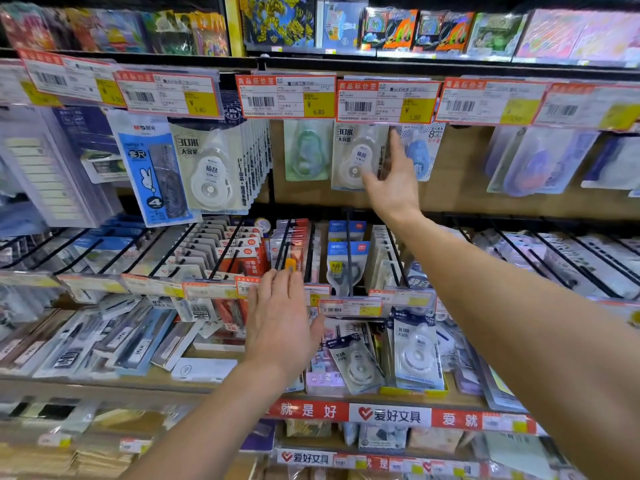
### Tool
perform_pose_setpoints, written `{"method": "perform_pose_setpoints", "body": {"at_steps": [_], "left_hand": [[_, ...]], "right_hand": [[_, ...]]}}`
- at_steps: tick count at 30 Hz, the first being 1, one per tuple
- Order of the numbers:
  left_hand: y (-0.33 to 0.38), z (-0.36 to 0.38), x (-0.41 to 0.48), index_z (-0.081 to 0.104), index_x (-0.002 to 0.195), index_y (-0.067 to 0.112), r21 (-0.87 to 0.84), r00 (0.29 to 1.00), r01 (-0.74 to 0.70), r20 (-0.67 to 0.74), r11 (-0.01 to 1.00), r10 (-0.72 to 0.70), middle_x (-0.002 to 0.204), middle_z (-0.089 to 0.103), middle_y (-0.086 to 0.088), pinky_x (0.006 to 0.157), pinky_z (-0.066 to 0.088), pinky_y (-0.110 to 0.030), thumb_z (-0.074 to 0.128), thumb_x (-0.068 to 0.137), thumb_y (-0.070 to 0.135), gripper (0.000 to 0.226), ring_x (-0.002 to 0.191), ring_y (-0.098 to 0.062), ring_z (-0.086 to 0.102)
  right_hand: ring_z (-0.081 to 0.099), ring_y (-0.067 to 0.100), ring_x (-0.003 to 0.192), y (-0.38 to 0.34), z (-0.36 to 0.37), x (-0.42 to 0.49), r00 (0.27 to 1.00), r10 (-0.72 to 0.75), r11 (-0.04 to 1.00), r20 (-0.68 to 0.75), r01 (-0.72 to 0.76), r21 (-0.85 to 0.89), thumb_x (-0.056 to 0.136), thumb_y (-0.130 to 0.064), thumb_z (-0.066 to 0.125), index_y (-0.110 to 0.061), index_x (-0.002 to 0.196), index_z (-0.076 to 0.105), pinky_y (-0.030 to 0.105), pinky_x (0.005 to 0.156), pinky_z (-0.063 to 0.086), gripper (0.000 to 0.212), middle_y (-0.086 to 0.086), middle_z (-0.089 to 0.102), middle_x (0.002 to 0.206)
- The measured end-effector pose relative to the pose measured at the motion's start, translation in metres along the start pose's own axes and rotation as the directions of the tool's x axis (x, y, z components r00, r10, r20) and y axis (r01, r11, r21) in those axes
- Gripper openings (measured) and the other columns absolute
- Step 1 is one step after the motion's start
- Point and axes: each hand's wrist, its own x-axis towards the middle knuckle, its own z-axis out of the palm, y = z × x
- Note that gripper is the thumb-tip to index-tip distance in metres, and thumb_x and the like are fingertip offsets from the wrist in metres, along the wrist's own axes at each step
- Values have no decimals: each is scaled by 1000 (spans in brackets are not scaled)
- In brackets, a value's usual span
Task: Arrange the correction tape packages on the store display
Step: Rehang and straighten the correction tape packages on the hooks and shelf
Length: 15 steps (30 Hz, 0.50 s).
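Upper centre-right of the frame, the right hand (393, 188) reaches a hanging tape pack (356, 157), index straight along its right edge and thumb on its lower front (whether that grip pinches, I cannot tell). The left hand (280, 317), lower centre, is released, fingers flat over the middle pegs (221, 251). The step looks like seating this pack. Next it likely needs squaring beside the blue pack (420, 154).
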Motion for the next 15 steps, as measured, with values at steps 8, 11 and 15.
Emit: {"method": "perform_pose_setpoints", "body": {"at_steps": [8, 11, 15], "left_hand": [[-1, -8, 6, 34, 148, 11, -46, 1000, 11, 26, 999, -10, 151, 39, -5, 121, 21, -46, 50, 92, 53, 71, 144, -27, 25], [1, -14, 6, 34, 149, 13, -85, 999, 28, 27, 996, -26, 152, 37, -4, 122, 21, -45, 52, 92, 53, 72, 145, -25, 23], [11, -25, -8, 38, 147, 18, -163, 999, 22, -26, 986, -27, 148, 39, 3, 120, 21, -38, 52, 95, 48, 62, 141, -18, 24]], "right_hand": [[65, 23, 99, 27, -32, -78, 979, -143, 930, 145, 183, -319, 95, -20, 58, -18, 111, 73, 38, 89, 53, 22, 4, 65, 111], [66, 26, 89, 31, -50, -116, 961, -202, 898, 191, 259, -355, 93, -24, 61, -19, 101, 74, 42, 80, 55, 16, 2, 68, 97], [67, 17, 80, 42, -77, -168, 956, -91, 927, 280, 184, -326, 95, -24, 64, -23, 97, 73, 39, 74, 56, 9, -11, 69, 82]]}}
